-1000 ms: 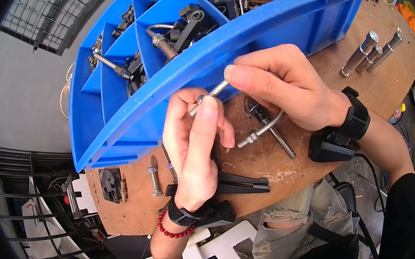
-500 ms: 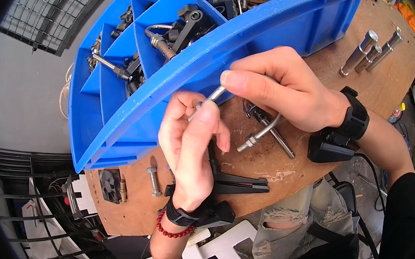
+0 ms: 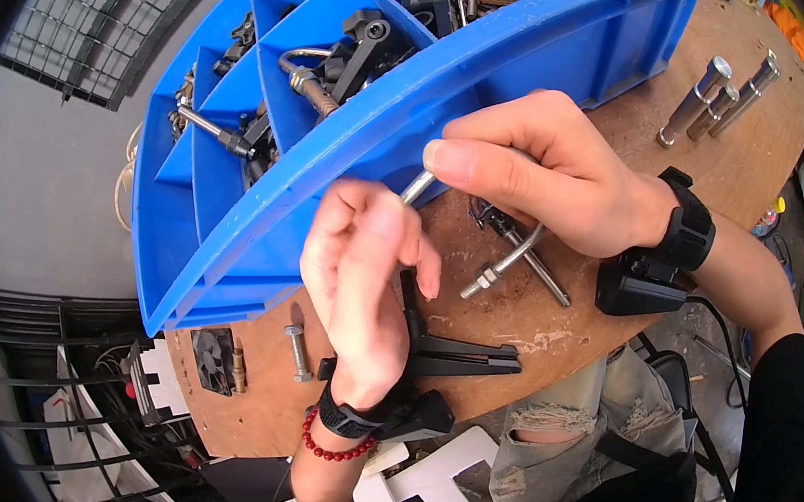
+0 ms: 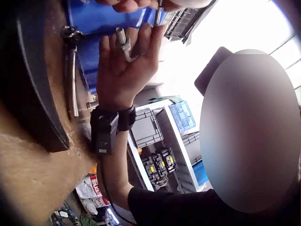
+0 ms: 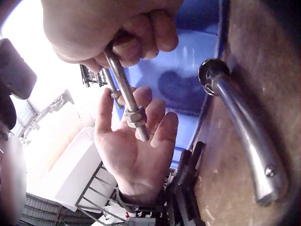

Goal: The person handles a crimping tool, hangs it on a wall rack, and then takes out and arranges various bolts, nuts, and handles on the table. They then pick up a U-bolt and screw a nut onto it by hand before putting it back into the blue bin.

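A bent metal U-bolt [image 3: 510, 262] is pinched by my right hand [image 3: 559, 173] between thumb and fingers. Its lower threaded leg carries nuts [image 5: 135, 116] and hangs below that hand. At the other leg's end, my left hand [image 3: 359, 284] pinches with thumb and forefinger, hiding the tip in the head view; the right wrist view shows a nut [image 5: 115, 94] there. Behind the hands rises the front wall of the blue divided bin [image 3: 539, 64]. Under the U-bolt, a metal rod with a black clamp [image 3: 537, 267] lies on the wooden table [image 3: 464, 395].
Black metal parts [image 3: 373, 50] fill bin compartments. Several metal pins [image 3: 698, 103] stand at the table's right. A bolt [image 3: 298, 352], a brass-coloured piece [image 3: 238, 370] and a small black fan [image 3: 211, 356] are at the left; a black bracket [image 3: 465, 357] lies near the front edge.
My left hand has shifted slightly left, its thumb moving over the threaded end and hiding it. My right hand has moved slightly left, still pinching the U-bolt.
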### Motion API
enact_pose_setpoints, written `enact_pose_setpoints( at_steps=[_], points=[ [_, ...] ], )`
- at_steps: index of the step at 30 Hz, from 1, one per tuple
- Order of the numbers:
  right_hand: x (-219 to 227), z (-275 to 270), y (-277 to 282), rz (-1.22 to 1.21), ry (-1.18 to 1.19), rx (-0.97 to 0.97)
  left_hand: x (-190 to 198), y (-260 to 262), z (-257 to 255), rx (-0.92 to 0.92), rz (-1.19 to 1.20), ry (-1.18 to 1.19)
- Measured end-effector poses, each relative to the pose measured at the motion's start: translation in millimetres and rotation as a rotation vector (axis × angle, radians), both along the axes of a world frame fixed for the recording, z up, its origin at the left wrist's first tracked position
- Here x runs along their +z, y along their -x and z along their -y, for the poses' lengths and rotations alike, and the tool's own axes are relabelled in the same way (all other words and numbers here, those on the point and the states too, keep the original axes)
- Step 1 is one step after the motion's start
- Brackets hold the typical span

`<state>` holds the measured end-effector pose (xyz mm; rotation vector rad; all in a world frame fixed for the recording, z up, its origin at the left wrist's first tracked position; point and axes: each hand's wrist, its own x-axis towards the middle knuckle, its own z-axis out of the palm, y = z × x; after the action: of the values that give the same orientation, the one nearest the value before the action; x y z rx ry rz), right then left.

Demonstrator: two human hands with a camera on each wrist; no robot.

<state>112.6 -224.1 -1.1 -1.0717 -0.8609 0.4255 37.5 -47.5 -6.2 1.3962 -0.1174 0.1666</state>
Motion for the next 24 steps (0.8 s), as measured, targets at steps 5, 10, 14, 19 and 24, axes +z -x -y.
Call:
enact_pose_setpoints(
  at_steps=[5, 10, 14, 19, 24],
  points=[
    [1, 1, 1, -0.028, 0.027, -0.015, 3, 0, 3, -0.044, -0.001, 0.024],
    [-4, -3, 1, -0.033, 0.038, -0.02, 2, 0, 4, 0.022, -0.115, -0.045],
    [0, -1, 1, -0.006, 0.039, -0.027, 0, -1, 0, -0.065, 0.016, -0.058],
    [-2, 0, 0, -0.017, 0.029, -0.014, 2, 2, 11, 0.007, 0.025, -0.01],
    [0, 1, 1, -0.037, 0.087, -0.022, 0, 1, -1, -0.047, -0.099, 0.022]
  ],
)
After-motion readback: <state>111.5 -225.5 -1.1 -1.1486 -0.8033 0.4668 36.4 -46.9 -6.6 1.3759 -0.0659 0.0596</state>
